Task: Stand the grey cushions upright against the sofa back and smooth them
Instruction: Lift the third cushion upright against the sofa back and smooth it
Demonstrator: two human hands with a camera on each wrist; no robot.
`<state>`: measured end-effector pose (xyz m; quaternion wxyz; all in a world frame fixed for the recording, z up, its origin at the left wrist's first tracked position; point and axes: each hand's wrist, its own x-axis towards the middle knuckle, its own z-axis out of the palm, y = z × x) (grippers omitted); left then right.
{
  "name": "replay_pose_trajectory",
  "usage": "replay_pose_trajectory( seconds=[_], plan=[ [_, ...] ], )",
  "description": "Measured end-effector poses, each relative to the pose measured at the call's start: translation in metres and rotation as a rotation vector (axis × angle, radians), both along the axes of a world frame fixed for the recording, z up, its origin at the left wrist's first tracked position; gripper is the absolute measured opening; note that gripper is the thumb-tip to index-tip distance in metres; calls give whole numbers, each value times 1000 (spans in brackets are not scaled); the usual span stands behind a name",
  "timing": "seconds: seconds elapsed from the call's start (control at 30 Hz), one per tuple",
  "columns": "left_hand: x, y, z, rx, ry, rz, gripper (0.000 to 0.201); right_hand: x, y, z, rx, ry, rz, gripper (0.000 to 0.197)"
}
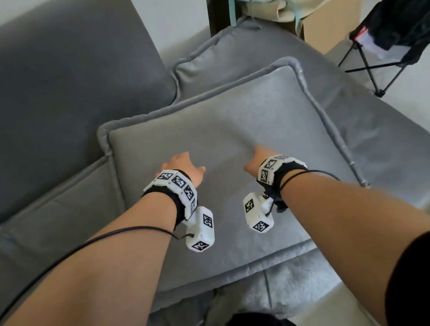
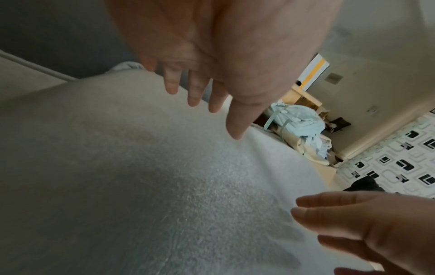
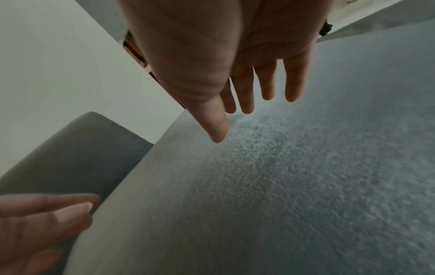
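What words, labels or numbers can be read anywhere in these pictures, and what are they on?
No readable text in any view.
Wrist bands and camera blocks: black-and-white square code patterns only, no letters or numbers.
Red patch on the black bag hung on the folding stand: too small and blurred to tell.
Cardboard box: no print visible.

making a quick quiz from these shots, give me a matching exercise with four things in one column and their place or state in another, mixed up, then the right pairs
Things:
1. near grey cushion
2. far grey cushion
3. cardboard box
4. left hand

Places or states:
A. on the floor past the sofa's end, stuffed with pale cloth
B. lying flat on the sofa seat, under both hands
C. open, fingers straight over the fabric
D. partly covered by another cushion

Pairs: 1-B, 2-D, 3-A, 4-C
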<state>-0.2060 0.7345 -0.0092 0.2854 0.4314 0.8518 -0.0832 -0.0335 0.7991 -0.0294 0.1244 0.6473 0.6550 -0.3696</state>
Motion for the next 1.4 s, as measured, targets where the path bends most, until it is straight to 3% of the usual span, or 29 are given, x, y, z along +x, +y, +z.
replay_pose_trajectory(
  seconds=[0.07,0.17,0.27,0.4,0.6,0.7,0.87,1.03,1.3,1.4],
  plan=[
    [2,4,-5,-44,-38,31,66,2,3,-10,-64,2,46,42],
    [1,2,-10,-105,-84,79,67,3,4,-19,-104,-80,152,28],
    [-4,0,-12,-152,-97,117,67,-4,10,-20,-100,-86,126,20],
    [-17,12,-17,-142,-130,163,68,-24,31,-20,-16,-63,30,34],
    [-39,53,-26,-65,-102,200,67,-63,90,-30,175,-17,60,46],
    [-54,73,-33,-66,-116,232,84,-79,113,-35,266,-10,95,49],
    [-62,88,-45,-172,-175,185,110,-111,146,-37,360,-32,233,70],
    [-75,97,-58,-204,-187,145,101,-152,166,-55,289,-91,358,87],
    [-83,104,-77,-279,-199,95,100,-173,193,-74,238,-268,667,133],
    [-83,111,-77,-329,-183,52,100,-182,191,-82,206,-287,758,135]
  ],
)
